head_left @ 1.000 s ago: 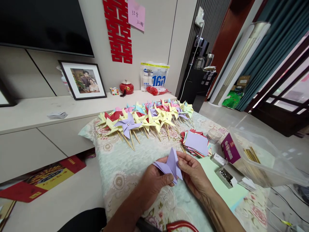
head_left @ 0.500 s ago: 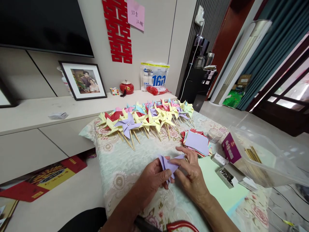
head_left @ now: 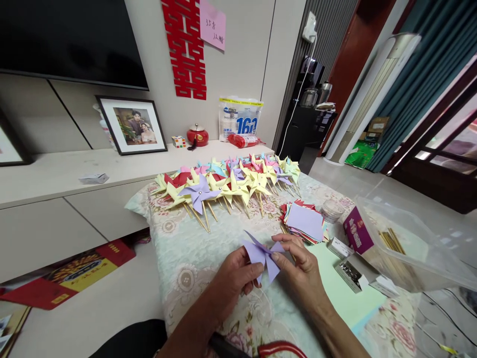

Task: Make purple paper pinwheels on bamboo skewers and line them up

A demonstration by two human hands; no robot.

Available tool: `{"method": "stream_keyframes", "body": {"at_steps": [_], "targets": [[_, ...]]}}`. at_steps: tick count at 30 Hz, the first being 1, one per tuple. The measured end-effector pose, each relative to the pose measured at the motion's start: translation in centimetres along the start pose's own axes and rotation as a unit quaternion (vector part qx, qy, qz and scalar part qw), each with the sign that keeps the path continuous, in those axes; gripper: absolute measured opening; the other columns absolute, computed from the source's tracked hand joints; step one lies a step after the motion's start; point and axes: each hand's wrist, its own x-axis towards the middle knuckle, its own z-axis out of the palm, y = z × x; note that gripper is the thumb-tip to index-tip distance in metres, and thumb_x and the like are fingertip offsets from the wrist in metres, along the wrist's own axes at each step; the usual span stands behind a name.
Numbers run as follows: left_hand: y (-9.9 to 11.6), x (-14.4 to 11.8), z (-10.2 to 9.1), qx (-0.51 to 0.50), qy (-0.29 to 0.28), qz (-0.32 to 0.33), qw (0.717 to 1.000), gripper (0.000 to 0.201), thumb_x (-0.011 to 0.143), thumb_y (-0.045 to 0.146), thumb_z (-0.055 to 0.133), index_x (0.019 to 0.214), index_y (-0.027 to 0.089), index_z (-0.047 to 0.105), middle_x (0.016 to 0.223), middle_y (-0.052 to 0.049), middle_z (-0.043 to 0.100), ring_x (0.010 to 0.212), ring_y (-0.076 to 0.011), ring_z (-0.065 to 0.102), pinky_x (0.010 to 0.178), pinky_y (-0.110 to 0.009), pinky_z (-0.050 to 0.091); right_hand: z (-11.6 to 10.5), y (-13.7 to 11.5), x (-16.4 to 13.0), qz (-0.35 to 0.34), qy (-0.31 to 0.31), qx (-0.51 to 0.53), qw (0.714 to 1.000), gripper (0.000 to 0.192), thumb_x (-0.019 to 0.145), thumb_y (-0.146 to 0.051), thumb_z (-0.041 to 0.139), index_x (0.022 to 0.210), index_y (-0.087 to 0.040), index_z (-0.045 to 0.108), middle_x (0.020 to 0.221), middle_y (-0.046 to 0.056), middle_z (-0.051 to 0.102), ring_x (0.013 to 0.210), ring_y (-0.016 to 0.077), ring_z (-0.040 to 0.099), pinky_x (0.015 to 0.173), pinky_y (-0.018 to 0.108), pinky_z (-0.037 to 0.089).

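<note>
Pinched in the fingers of the left hand and the right hand, a purple pinwheel sits over the near middle of the table, its pointed blades splayed. It is thin, matte, creased paper. The tablecloth is pale green, floral and quilted-looking. To the right: a paper stack, metal bits, a clear bin. On the far side, pinwheels on sticks; beyond, a pale cabinet.

The held pinwheel is matt paper — the bin, glossy plastic.
</note>
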Motion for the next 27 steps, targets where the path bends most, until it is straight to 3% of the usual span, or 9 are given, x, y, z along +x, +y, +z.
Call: {"method": "stream_keyframes", "body": {"at_steps": [4, 9, 15, 20, 27], "targets": [[0.3, -0.1, 0.6, -0.029, 0.037, -0.023, 0.999, 0.035, 0.066, 0.035, 0.081, 0.091, 0.012, 0.072, 0.069, -0.002, 0.066, 0.059, -0.0113, 0.054, 0.051, -0.02, 0.037, 0.1, 0.2, 0.0, 0.078, 0.002, 0.081, 0.994, 0.017, 0.083, -0.037, 0.072, 0.076, -0.022, 0.075, 0.1, 0.008, 0.068, 0.093, 0.0251, 0.059, 0.079, 0.035, 0.046], [0.3, 0.0, 0.8, -0.019, 0.074, -0.012, 0.997, 0.042, 0.066, 0.039, 0.083, 0.095, 0.01, 0.075, 0.077, -0.007, 0.074, 0.07, -0.018, 0.063, 0.065, -0.027, 0.049, 0.4, 0.6, -0.3, 0.175, -0.009, 0.185, 0.967, 0.025, 0.077, -0.043, 0.079, 0.073, -0.019, 0.071, 0.066, 0.0, 0.063, 0.061, 0.0154, 0.053, 0.059, 0.027, 0.041], [-0.1, 0.3, 0.3, 0.028, 0.114, 0.012, 0.993, 0.037, 0.067, 0.037, 0.082, 0.09, 0.009, 0.077, 0.074, -0.007, 0.074, 0.065, -0.0175, 0.062, 0.063, -0.027, 0.049, 0.8, 0.7, -0.4, 0.211, -0.034, 0.246, 0.945, 0.033, 0.071, -0.045, 0.083, 0.092, -0.021, 0.074, 0.074, 0.002, 0.071, 0.067, 0.0187, 0.062, 0.065, 0.03, 0.048], [0.3, 0.1, 0.3, 0.043, 0.123, 0.008, 0.991, 0.028, 0.068, 0.033, 0.079, 0.084, 0.01, 0.076, 0.071, -0.006, 0.074, 0.063, -0.0175, 0.062, 0.061, -0.026, 0.048, 0.8, 0.1, -0.3, 0.212, -0.057, 0.281, 0.934, 0.033, 0.071, -0.043, 0.084, 0.092, -0.02, 0.073, 0.079, 0.003, 0.072, 0.072, 0.0206, 0.065, 0.071, 0.033, 0.05], [1.8, 0.2, 0.2, 0.148, 0.131, -0.02, 0.98, 0.025, 0.066, 0.028, 0.072, 0.083, 0.011, 0.077, 0.073, -0.008, 0.075, 0.063, -0.0206, 0.063, 0.059, -0.029, 0.05, -0.4, -0.1, 0.0, 0.204, -0.063, 0.285, 0.934, 0.039, 0.08, -0.051, 0.074, 0.101, -0.019, 0.074, 0.085, 0.005, 0.071, 0.077, 0.0195, 0.062, 0.074, 0.031, 0.047]]}}
